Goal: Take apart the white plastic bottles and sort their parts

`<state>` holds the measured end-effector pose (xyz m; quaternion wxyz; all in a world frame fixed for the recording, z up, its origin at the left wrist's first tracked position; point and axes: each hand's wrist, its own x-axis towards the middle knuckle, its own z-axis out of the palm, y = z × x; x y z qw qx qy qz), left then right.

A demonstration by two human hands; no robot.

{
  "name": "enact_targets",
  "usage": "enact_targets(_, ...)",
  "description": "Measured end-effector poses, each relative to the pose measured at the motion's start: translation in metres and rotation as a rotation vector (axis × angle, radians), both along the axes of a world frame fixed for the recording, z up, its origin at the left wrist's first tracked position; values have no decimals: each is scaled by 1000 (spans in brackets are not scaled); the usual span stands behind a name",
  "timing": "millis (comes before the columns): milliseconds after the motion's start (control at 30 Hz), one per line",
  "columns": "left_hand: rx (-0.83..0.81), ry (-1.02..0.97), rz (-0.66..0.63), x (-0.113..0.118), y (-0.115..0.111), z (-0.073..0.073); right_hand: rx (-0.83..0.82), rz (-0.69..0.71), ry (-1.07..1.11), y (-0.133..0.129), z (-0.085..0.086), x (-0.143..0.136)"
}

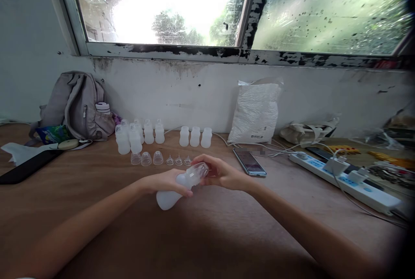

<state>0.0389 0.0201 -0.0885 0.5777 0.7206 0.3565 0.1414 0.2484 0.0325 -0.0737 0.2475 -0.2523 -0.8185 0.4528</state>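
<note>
A frosted white bottle (167, 200) is tilted up to the right in front of me, with my left hand (168, 182) wrapped round its body. At its top end is a clear cap (198, 172), and the fingers of my right hand (219, 172) close round that cap from the right. Behind my hands lie small clear teats (178, 160) and clear dome caps (158, 158) in a row. Three uncapped white bottles (195, 137) stand behind them, and several capped bottles (135, 139) stand to the left.
A phone (249, 162) lies right of my right hand. Farther right are a power strip (345, 179) and cables. A white plastic bag (256, 112) leans on the wall. At the left are a grey backpack (76, 106) and a black flat object (30, 166).
</note>
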Motion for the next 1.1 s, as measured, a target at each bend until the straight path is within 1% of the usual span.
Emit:
enact_targets(67,-128,-15,8,-2,1,-1,-23,-1,57,1,-1,0)
enact_targets(133,-169,-36,41,-5,3,-3,-37,-36,132,2,-2,-1)
enact_targets(233,-121,-107,95,-10,9,-4,-36,-158,257,7,-5,0)
enact_targets(333,-37,-180,151,-20,17,6,-57,-289,299,16,-5,4)
enact_targets(400,89,-145,219,-28,27,16,-63,-358,292,22,-5,8)
enact_targets(467,297,-57,320,-35,43,27,-52,-411,291,27,-5,12)
enact_targets(567,642,55,486,-40,78,39,-35,-447,306,31,-5,15)
enact_targets(633,827,222,609,-39,104,42,-25,-452,309,32,-6,15)
enact_targets(667,888,314,657,-36,117,41,-16,-452,309,33,-7,16)
enact_targets(700,914,394,691,-34,128,39,-7,-448,309,34,-8,16)
enact_targets(800,870,483,714,-23,151,26,16,-430,305,36,-10,16)
enact_targets(867,824,512,727,-18,158,14,20,-418,301,36,-10,17)
enact_targets(967,772,531,748,-14,162,-2,15,-406,294,37,-9,18)
enact_targets(1033,745,523,758,-15,165,-8,1,-401,283,37,-8,19)
enact_targets(1100,722,505,763,-16,170,-11,-16,-403,270,37,-9,19)
